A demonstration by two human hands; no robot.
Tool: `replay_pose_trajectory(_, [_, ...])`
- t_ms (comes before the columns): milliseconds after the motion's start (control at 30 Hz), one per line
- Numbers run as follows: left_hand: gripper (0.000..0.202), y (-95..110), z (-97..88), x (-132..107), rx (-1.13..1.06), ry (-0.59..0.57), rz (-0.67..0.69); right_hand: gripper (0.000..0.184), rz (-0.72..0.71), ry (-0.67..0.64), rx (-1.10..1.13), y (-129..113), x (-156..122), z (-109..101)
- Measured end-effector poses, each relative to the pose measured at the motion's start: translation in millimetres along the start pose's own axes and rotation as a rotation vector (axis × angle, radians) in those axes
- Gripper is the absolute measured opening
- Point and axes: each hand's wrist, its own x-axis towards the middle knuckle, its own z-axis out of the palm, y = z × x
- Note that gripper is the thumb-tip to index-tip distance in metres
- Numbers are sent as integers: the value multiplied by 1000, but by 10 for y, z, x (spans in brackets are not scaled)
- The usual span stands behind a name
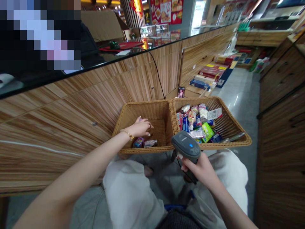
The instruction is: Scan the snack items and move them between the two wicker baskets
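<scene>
My left hand (141, 128) hangs over the left wicker basket (145, 151), fingers apart and pointing right, with a bracelet on the wrist. A small pale purple patch shows behind its knuckles; I cannot tell what it is. Below the hand, a purple-and-blue package (138, 142) and a clear-wrapped packet (150, 143) lie near the basket's front wall. My right hand (199, 167) is wrapped round the handle of a dark grey barcode scanner (186, 144), which has a lit blue light. The scanner's head is in front of the right wicker basket (234, 127).
The right basket holds several packaged goods, among them a green packet (207, 132), a white-capped bottle (203, 112) and a white label (214, 113). Wooden cabinets (95, 105) with a dark counter stand at the left. Stacked boxes (212, 71) lie farther back; more cabinets (281, 127) line the right.
</scene>
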Motion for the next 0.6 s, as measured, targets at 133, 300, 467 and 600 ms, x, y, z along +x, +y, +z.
replay_pose_trajectory(133, [39, 8, 159, -44, 151, -136, 45, 23, 20, -18, 29, -2, 49, 31])
replay_pose_trajectory(300, [29, 184, 354, 15, 190, -261, 27, 22, 36, 2, 18, 15, 53, 18])
replay_pose_trajectory(467, [39, 213, 489, -5, 206, -276, -129, 21, 49, 7, 18, 50, 43, -14])
replay_pose_trajectory(600, [49, 70, 463, -4, 182, -306, -237, 23, 37, 9, 20, 53, 50, -21])
